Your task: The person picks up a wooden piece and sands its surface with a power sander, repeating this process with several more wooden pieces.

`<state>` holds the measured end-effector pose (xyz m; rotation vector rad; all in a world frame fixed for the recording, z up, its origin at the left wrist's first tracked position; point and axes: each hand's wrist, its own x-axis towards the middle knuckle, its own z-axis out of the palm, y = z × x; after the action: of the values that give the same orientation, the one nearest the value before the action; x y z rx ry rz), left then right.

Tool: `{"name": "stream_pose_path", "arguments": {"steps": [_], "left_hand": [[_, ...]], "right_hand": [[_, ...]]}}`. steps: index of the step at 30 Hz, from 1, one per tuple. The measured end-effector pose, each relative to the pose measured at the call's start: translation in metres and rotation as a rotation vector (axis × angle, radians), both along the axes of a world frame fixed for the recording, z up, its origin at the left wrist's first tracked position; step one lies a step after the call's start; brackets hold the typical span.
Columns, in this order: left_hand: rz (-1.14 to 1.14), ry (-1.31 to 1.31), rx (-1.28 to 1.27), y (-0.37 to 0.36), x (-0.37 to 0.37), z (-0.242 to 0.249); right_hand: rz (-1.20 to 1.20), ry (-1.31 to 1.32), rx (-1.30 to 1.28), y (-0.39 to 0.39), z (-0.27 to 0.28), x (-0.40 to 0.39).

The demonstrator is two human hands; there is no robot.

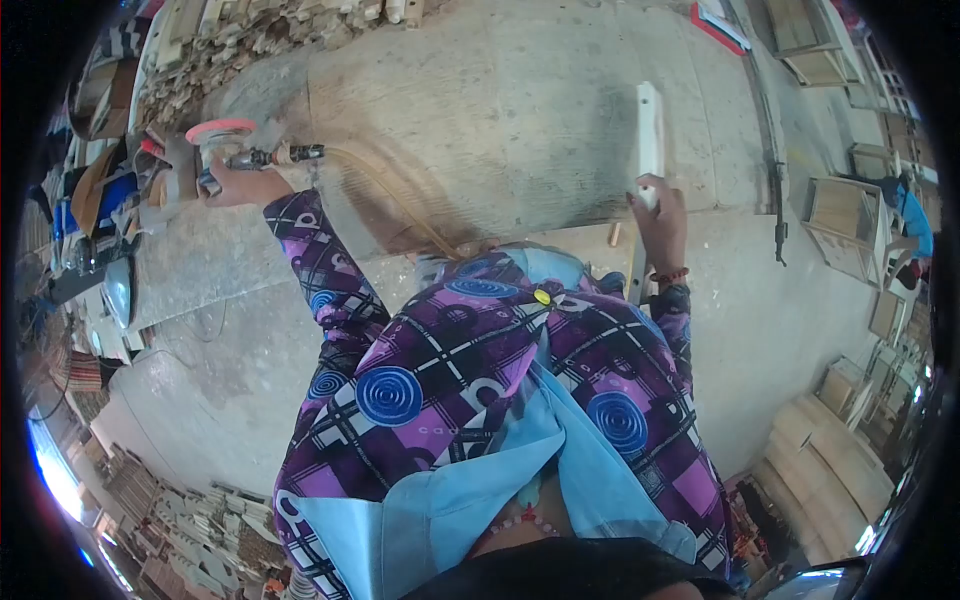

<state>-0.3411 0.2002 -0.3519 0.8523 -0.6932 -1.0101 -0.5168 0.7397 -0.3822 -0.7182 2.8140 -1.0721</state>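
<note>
My left hand [238, 186] is closed around an air sander [250, 158]. The sander's round pink disc [220, 129] faces away from me, and a yellowish hose [400, 203] runs from its connector back toward my body. On the other side, my right hand [662, 218] grips the near end of a pale, straight wooden strip [650, 130]. The strip points away from me, apart from the sander. Some of the fingers on both hands are hidden by what they hold.
Stacked wood pieces [270, 55] line the far left of the dusty floor [480, 120]. A red-edged tool [720, 28] lies at the far right, near a long dark bar [776, 190]. Wooden frames [845, 225] stand to the right.
</note>
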Motion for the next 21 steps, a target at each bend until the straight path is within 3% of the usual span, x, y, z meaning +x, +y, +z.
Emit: {"name": "stream_pose_path", "arguments": {"steps": [9, 15, 16, 18, 21], "left_hand": [[0.085, 0.088, 0.024, 0.001, 0.0, -0.012], [0.089, 0.045, 0.085, -0.002, 0.003, -0.016], [0.073, 0.055, 0.099, 0.003, 0.0, -0.014], [0.016, 0.108, 0.086, 0.015, -0.006, 0.002], [-0.07, -0.228, -0.057, -0.02, 0.016, -0.028]], "right_hand": [[0.033, -0.178, 0.064, -0.009, 0.017, 0.028], [0.031, -0.096, 0.058, -0.01, 0.007, 0.028], [-0.029, -0.175, 0.004, -0.01, 0.0, 0.029], [0.02, -0.042, 0.041, -0.011, 0.002, 0.029], [0.031, -0.04, -0.015, -0.014, -0.001, 0.029]]}}
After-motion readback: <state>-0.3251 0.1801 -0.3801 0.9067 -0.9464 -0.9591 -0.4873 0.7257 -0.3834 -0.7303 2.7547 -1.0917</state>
